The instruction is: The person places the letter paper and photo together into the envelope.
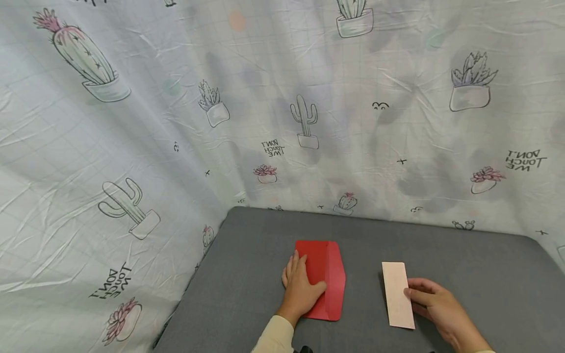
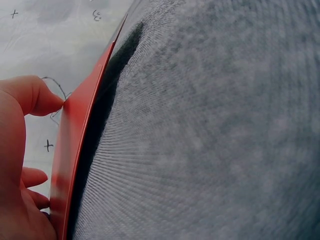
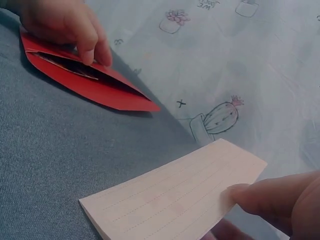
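A red envelope (image 1: 315,255) lies on the grey table with its flap (image 1: 336,279) unfolded to the right. Across its left part, my left hand (image 1: 301,288) holds it, thumb near the mouth edge and fingers by the left side. In the right wrist view the mouth of the envelope (image 3: 95,92) gapes, and the edge of something papery shows inside. The left wrist view has my thumb touching the edge of the envelope (image 2: 80,120). My right hand (image 1: 437,304) pinches a pale pink paper slip (image 1: 397,294) by its right edge; dotted lines run along the slip (image 3: 175,190).
The grey table (image 1: 247,274) extends around both hands. Behind it and along the left hangs a whitish curtain (image 1: 247,98) printed with cacti and lettering. A light cream sleeve (image 1: 275,336) covers the left forearm.
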The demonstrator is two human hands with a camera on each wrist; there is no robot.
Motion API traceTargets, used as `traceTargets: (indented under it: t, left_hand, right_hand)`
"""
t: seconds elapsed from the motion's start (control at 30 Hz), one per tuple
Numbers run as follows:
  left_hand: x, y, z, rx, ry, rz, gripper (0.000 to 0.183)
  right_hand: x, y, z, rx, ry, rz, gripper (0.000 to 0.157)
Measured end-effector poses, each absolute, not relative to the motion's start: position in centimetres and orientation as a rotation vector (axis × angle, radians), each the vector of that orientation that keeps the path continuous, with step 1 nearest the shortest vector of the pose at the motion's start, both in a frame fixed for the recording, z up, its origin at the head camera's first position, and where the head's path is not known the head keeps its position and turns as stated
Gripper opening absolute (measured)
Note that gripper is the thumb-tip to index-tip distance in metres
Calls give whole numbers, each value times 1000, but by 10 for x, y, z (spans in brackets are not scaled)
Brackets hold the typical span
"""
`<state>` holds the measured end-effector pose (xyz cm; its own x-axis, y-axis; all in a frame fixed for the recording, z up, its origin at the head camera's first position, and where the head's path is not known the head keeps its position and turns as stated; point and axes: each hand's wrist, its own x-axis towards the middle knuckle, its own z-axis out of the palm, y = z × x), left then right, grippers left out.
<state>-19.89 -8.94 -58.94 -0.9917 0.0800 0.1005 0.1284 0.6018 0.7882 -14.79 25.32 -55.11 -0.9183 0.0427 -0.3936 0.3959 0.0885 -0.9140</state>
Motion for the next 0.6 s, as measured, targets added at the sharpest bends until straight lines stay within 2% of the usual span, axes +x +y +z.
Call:
traceTargets:
  t: [0.27,0.6]
  left_hand:
    - [-199,-90,-588,-179,-2762,-1377,88]
    - [-199,-91,-589,-182,-2756,-1378,88]
  right_hand:
    - [-148,252,-555,465,2083,-1953,35]
    - [-145,251,-557,475,2057,-1956,56]
